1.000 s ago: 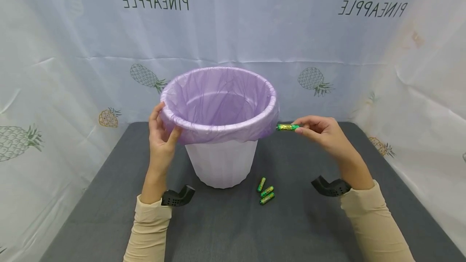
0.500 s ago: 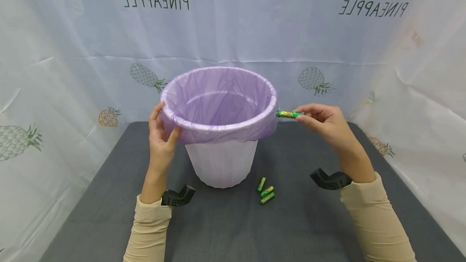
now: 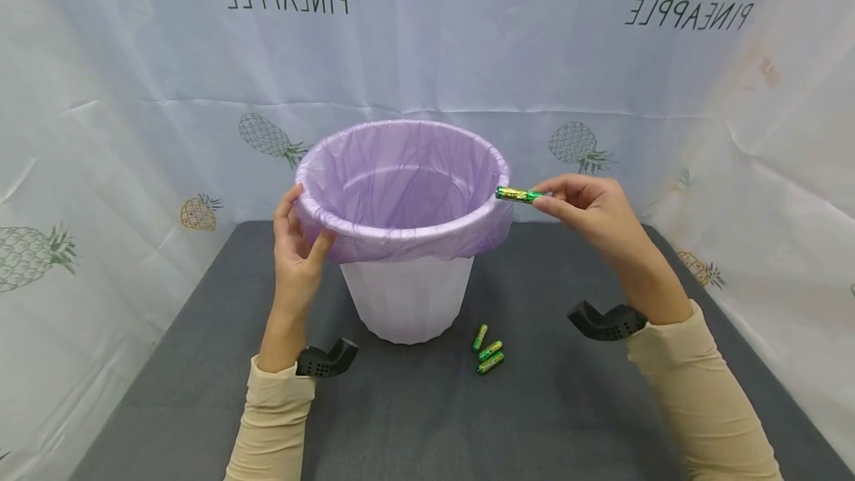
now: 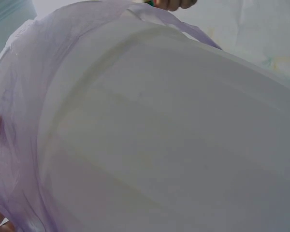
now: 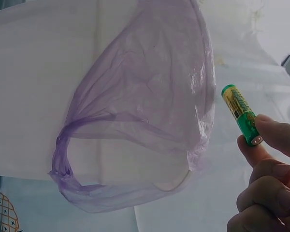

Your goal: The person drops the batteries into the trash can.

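Observation:
A white trash bin point(image 3: 409, 303) lined with a purple plastic bag point(image 3: 421, 243) stands upright on the dark table. The left hand point(image 3: 294, 266) grips its rim at the left, thumb outside in front and fingers round the side. Between thumb and fingertips the right hand point(image 3: 588, 210) pinches a green and gold battery point(image 3: 517, 194) by one end. In the head view the battery's free end overlaps the bin's right rim; the right wrist view shows it apart from the bag point(image 5: 150, 72). Three similar batteries point(image 3: 490, 352) lie on the table right of the bin's base.
The dark grey tabletop point(image 3: 414, 421) spreads around the bin. White curtains point(image 3: 427, 43) with pineapple prints hang behind and at both sides. Each wrist wears a black camera mount, such as the right mount point(image 3: 604, 320).
The right hand has risen and moved slightly left with the battery, from beside the bag's outer edge up to rim height. The left hand keeps its hold on the rim.

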{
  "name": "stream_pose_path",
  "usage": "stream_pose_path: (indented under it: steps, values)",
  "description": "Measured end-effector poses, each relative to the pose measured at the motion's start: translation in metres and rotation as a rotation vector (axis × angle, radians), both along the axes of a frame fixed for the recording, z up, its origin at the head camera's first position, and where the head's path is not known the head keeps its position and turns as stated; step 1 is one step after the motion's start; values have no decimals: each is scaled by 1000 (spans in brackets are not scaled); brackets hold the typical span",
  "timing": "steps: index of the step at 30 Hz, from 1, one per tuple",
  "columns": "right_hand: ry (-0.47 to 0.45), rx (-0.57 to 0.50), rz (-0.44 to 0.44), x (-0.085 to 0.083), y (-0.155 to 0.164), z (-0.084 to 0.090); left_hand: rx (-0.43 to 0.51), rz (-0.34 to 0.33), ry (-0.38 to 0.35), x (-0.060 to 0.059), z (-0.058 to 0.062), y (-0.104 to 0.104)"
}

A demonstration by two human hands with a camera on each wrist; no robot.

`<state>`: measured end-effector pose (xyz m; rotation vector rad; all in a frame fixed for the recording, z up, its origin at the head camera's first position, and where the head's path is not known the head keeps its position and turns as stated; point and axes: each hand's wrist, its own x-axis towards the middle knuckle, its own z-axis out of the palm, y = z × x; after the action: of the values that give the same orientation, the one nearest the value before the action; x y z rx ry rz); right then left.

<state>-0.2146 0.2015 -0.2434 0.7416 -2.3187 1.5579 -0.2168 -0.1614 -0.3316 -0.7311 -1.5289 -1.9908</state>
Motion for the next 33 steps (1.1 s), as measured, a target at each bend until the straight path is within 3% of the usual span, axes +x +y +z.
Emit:
stream_pose_path:
  steps: [13, 33]
  values:
    - [-39, 17, -55, -10, -21, 9, -2, 3, 13, -1, 0, -1]
    - [-48, -109, -43, -19, -39, 2, 5, 4, -14, 1, 2, 0]
